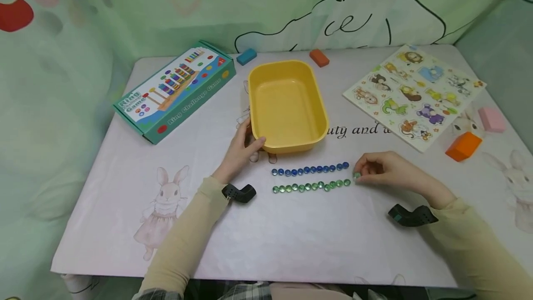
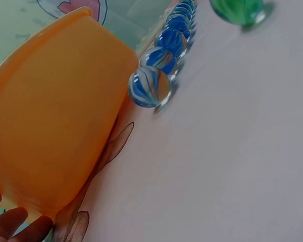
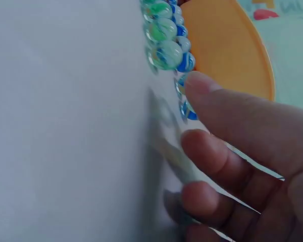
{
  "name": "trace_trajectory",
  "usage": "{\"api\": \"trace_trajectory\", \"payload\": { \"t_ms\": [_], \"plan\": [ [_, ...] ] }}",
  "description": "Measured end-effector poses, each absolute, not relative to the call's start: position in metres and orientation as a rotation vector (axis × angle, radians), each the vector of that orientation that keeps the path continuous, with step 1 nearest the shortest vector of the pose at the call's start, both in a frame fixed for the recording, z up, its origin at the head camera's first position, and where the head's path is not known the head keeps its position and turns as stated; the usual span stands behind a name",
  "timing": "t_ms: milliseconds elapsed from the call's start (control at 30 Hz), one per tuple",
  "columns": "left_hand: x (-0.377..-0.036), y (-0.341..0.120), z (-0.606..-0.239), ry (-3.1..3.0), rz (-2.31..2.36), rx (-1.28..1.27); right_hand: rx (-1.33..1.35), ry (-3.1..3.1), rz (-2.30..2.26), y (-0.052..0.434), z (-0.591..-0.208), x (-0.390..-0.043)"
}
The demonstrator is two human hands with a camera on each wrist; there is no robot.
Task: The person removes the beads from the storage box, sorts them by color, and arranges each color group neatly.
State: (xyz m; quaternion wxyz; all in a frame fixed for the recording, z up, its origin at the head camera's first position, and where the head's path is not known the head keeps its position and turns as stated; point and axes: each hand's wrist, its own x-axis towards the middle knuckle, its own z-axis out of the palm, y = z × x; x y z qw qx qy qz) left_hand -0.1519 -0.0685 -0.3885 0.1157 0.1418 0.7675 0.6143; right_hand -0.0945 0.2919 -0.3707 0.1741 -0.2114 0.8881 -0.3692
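A row of blue marbles (image 1: 313, 169) lies on the table, with a row of green marbles (image 1: 308, 187) below it in the head view. At the right end of the rows, my right hand (image 1: 385, 170) pinches a green marble (image 1: 356, 176) at its fingertips. That marble does not show in the right wrist view, where the thumb (image 3: 204, 88) and curled fingers are near the rows. My left hand (image 1: 239, 149) grips the near left corner of the yellow basin (image 1: 287, 147), thumb at the rim and fingers against its side. The basin holds nothing.
A green ring game box (image 1: 183, 101) lies at the back left. Blue (image 1: 246, 57) and orange-red blocks (image 1: 319, 58) sit behind the basin. To the right are an animal puzzle board (image 1: 387, 115), an orange block (image 1: 463, 146) and a pink block (image 1: 492, 120).
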Motion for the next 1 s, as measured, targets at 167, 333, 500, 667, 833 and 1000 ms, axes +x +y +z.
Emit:
{"api": "trace_trajectory", "payload": {
  "t_ms": [167, 333, 500, 667, 833, 1000],
  "plan": [
    [-0.151, -0.070, -0.386, 2.244, 1.810, 0.412, -0.638, 2.535, -1.041, 0.287, -0.373, -0.093],
    [-0.159, -0.072, -0.404, 2.245, 1.819, 0.406, -0.625, 2.568, -0.994, 0.285, -0.376, -0.092],
    [-0.160, -0.073, -0.408, 2.235, 1.833, 0.390, -0.594, 2.571, -0.970, 0.282, -0.376, -0.093],
    [-0.160, -0.074, -0.407, 2.209, 1.849, 0.398, -0.573, 2.556, -0.991, 0.280, -0.375, -0.092],
    [-0.154, -0.073, -0.391, 2.200, 1.847, 0.397, -0.550, 2.548, -1.013, 0.281, -0.374, -0.092],
    [-0.147, -0.070, -0.376, 2.268, 1.826, 0.404, -0.593, 2.563, -1.032, 0.284, -0.373, -0.094]
  ]
}}
